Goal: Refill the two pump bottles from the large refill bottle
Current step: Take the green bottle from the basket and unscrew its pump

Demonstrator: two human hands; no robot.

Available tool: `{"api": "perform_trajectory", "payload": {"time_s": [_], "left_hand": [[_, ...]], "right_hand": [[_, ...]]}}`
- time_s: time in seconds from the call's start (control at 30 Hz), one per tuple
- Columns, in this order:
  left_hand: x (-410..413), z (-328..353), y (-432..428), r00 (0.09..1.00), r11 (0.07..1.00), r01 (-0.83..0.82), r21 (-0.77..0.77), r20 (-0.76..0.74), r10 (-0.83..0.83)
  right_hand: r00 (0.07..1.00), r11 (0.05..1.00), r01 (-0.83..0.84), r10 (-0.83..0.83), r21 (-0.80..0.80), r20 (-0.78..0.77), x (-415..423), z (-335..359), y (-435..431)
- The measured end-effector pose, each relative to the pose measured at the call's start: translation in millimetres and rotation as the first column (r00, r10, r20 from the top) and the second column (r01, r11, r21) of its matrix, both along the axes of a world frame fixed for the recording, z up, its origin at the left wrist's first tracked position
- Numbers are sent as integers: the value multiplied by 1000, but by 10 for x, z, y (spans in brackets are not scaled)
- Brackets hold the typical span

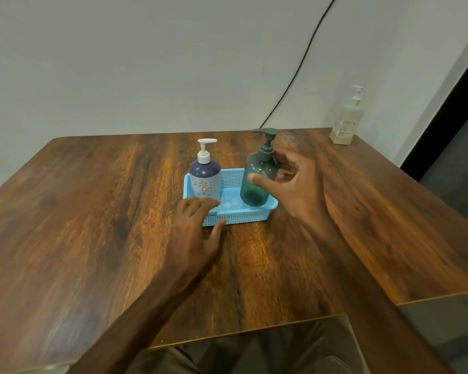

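A brown wood-grain table [92,211] with rounded far corners stands against a plain grey-white wall [146,63]. A black cable [300,66] runs down the wall from the upper right and disappears behind the table's far edge at about 1 o'clock. At 3 o'clock, past the table's right edge, a dark vertical strip [443,112] borders the wall. The person's grey trousers [268,352] show below the near edge at 6 o'clock.

A light blue perforated basket [243,215] sits near the middle of the table. In its 9 o'clock end stands a purple and grey pump bottle [204,179] with a white pump. In its 3 o'clock end stands a teal translucent pump bottle [251,197] with a dark pump. A pale pump bottle [346,122] with yellowish liquid stands well apart at the far corner, at 2 o'clock.

The left hand [197,233] rests on the basket's near corner at 7 o'clock, fingers laid over the rim and thumb against the front wall; its grip is loose. The right hand [300,190], blurred, has a wide grip around the teal bottle, thumb [262,182] in front of it and fingers spread beyond it. Whether it touches the bottle cannot be told.
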State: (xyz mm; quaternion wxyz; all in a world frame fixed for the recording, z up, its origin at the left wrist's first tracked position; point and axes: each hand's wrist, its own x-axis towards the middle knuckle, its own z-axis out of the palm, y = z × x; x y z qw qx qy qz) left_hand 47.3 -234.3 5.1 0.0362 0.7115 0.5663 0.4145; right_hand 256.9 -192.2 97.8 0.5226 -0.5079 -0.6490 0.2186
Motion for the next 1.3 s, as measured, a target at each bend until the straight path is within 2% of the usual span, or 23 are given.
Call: {"api": "perform_trajectory", "payload": {"time_s": [0.1,0.2,0.27,0.43,0.67,0.83,1.1,1.3], "left_hand": [[106,162,-144,980,996,67,51,184,-75],[311,345,-240,902,979,199,-36,396,-168],[442,429,-276,863,960,276,-40,450,-230],[609,436,-292,855,936,344,-79,440,-277],[640,335,-216,836,886,437,-157,435,-335],[689,273,-119,840,885,444,-139,408,-357],[701,270,-58,852,917,394,-61,398,-340],[849,222,-113,895,966,257,25,371,-247]], "right_hand": [[999,998,-44,44,-38,8,118,-85,-325],[999,998,-37,36,-43,-27,173,-210,-594],[1000,1000,-25,25,-14,-12,161,-259,-716],[998,998,-65,65,-10,-12,160,-264,-814],[995,987,-102,101,-124,-10,184,-501,-830],[995,981,-97,90,-165,-50,160,-657,-732],[987,989,-111,97,-101,-131,53,-877,-729],[980,993,-97,84,-66,-181,18,-982,-752]]}}
